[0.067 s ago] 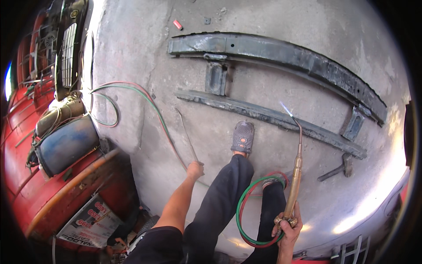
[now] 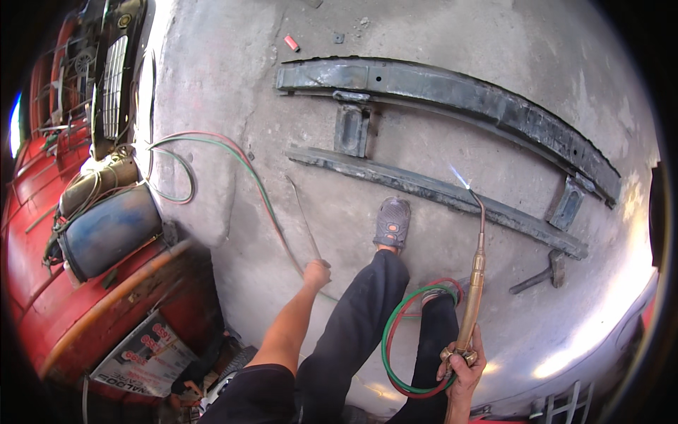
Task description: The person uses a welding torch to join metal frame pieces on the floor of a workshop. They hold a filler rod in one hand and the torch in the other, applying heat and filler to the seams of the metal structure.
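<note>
My right hand is closed around the valve end of a brass gas torch. Its bent tip burns with a small bluish-white flame, seen over the lower bar of a metal bumper frame; the gap between flame and bar is hard to judge. Green and red hoses loop from the torch's rear. In my left hand is a thin metal rod with a hooked tip, pointing away from me. The frame, dark and worn, lies on the floor, two short brackets joining its curved beam and straight bar.
A hammer lies at the frame's right end. My left shoe stands near the lower bar. A blue tank and red car bodywork are at left. A small red object lies beyond the frame.
The floor things sit slightly lower in the picture, most of them a little to the right. Both hands keep their grips, and the flame still burns.
</note>
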A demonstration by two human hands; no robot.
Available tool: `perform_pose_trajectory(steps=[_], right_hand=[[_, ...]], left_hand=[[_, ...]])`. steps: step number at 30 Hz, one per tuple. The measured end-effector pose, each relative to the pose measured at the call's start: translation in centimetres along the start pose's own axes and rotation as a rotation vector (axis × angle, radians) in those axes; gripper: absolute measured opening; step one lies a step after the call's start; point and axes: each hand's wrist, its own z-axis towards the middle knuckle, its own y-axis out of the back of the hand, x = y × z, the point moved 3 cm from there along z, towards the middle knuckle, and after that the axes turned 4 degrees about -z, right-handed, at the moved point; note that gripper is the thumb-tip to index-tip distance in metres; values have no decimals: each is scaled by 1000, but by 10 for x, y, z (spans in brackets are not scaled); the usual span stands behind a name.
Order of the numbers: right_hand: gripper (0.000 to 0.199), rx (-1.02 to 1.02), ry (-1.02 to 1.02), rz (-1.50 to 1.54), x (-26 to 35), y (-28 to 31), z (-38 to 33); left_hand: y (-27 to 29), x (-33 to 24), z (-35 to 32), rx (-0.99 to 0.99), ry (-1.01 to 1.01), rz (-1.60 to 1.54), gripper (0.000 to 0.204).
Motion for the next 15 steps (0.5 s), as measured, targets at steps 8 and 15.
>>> perform_pose_trajectory(steps=[8,15], right_hand=[[88,34,19,-60,38,-47,2],[82,68,-14,-172,44,-64,-8]], left_hand=[[18,-28,-33,-15,-58,-451,32],[49,-62,-69,-163,17,-699,74]])
